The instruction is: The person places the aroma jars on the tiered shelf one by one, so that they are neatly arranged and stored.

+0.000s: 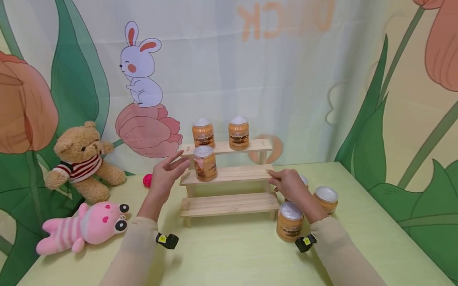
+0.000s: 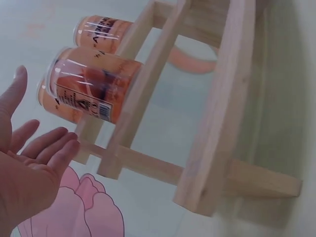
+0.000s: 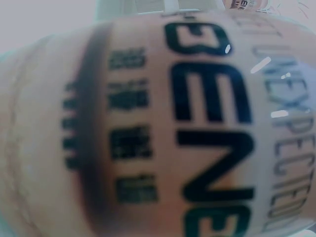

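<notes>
Across the pale green table stands a three-step wooden rack, its middle board running left to right between a person's two hands. The right hand is at that board's right end, fingers curled and seeming to pinch the edge; a close-up label fills the right wrist view, so the grip cannot be checked there. The left hand hovers by the other end, fingers loosely extended and apart, holding nothing. Just right of its fingertips is the middle jar, upright, long axis vertical, near the board's left end; the left wrist view shows a gap between them. That hand is clearly the nearer, most of the board separating jar from right hand. Two upright jars stand on the top board; a front jar and an outer jar stand on the table, right of the rack.
</notes>
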Demonstrator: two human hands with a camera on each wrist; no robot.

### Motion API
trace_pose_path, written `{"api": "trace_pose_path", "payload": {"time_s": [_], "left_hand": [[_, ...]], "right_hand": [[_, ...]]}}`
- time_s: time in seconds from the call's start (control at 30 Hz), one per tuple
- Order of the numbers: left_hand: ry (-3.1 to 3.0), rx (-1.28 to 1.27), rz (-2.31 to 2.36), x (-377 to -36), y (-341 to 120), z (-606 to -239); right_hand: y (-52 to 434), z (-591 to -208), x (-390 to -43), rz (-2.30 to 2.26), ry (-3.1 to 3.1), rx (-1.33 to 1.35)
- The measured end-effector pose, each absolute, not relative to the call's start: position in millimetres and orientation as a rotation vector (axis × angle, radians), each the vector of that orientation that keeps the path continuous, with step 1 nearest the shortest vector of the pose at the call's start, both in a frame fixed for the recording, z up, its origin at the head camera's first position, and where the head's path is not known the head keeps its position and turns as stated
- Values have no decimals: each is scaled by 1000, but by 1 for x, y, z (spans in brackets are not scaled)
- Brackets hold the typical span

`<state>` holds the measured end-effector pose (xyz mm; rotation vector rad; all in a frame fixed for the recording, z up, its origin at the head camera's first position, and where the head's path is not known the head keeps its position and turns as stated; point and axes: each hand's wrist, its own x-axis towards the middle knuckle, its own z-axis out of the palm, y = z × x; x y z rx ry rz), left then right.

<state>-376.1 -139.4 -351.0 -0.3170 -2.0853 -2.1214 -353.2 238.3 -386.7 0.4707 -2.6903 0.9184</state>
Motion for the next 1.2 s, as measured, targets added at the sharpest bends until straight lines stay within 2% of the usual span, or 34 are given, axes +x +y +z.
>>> {"api": "trace_pose_path", "payload": {"time_s": [0.6,1.2], "left_hand": [[-2161,-273,-2051,-390,-152,-404],[-2227,-252,-2105,-395,-148,-419]], "right_hand": [[239,-388,-353,909,-2663,505],[239,-387,-351,913,-2680,481]]}}
